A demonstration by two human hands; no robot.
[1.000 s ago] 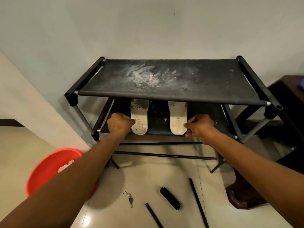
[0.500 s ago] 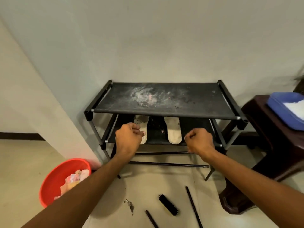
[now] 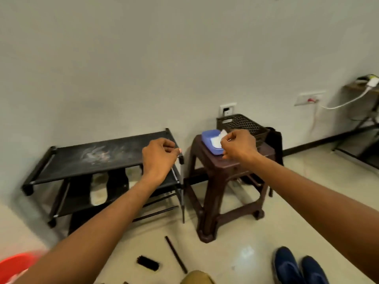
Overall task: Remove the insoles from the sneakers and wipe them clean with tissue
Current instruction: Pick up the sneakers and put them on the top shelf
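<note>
While arms stretch forward, left hand (image 3: 159, 158) curled empty; right hand (image 3: 239, 144) pinching tissue (image 3: 222, 134) over blue box (image 3: 211, 141).

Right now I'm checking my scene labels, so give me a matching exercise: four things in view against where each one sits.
Things:
1. blue tissue box
2. pale insole
3. blue sneakers
4. black brush

Places:
A. floor, bottom right
B. lower shelf of the black rack
C. top of the brown stool
D. floor, in front of the rack

Pairs: 1-C, 2-B, 3-A, 4-D
</note>
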